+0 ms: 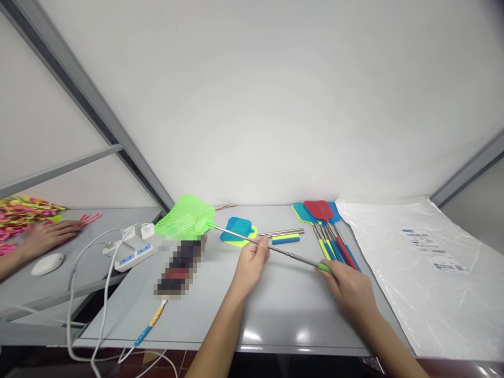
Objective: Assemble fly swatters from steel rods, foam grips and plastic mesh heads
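Observation:
A green fly swatter (188, 216) with a telescopic metal rod is held above the table, its head up to the left. My left hand (252, 262) pinches the rod near its middle. Around the green grip at the other end my right hand (350, 286) is closed. Behind my left hand lie a blue swatter head (237, 228), a yellow one partly under it, metal rods (280, 232) and a blue grip (285, 241) beside a yellow one. Several assembled swatters (319, 210) lie fanned together beyond my right hand, with red, blue and yellow parts.
A white plastic mailing bag (429, 283) covers the table's right side. On the left are a power strip (134, 257) with cables, a pixelated object (179, 270) and a white mouse (48, 264). Another person's hand (51, 236) rests near colourful pieces (23, 220).

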Tool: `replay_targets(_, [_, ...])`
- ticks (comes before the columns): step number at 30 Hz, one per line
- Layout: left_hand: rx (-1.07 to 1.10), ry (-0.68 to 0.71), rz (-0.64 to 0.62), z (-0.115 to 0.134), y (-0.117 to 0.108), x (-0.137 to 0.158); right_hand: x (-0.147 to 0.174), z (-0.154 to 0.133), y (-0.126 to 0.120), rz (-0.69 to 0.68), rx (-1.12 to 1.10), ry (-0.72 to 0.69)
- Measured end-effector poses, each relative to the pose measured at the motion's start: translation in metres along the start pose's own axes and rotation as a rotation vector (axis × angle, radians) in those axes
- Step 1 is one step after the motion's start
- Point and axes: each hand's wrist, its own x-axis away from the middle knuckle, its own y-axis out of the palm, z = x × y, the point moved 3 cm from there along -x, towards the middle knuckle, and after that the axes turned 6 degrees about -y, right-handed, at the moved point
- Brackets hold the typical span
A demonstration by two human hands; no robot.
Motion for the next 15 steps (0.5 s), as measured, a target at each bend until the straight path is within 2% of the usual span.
replay_targets(5, [-0.011,-0.028,-0.111,0.001,0.028,0.009,0.001,-0.003,0.002,0.001,-0.007,0.005])
replay_targets(10, [-0.039,-0.015,-0.131,-0.001,0.022,0.014,0.003,0.001,0.002,-0.027,-0.021,0.005])
replay_targets(12, [0.065,-0.065,-0.080,-0.006,0.008,0.014,0.004,0.002,0.000,-0.030,-0.029,0.023])
replay_targets(15, [0.387,-0.066,0.168,-0.011,-0.020,0.012,0.004,0.001,-0.001,-0.017,-0.039,0.037])
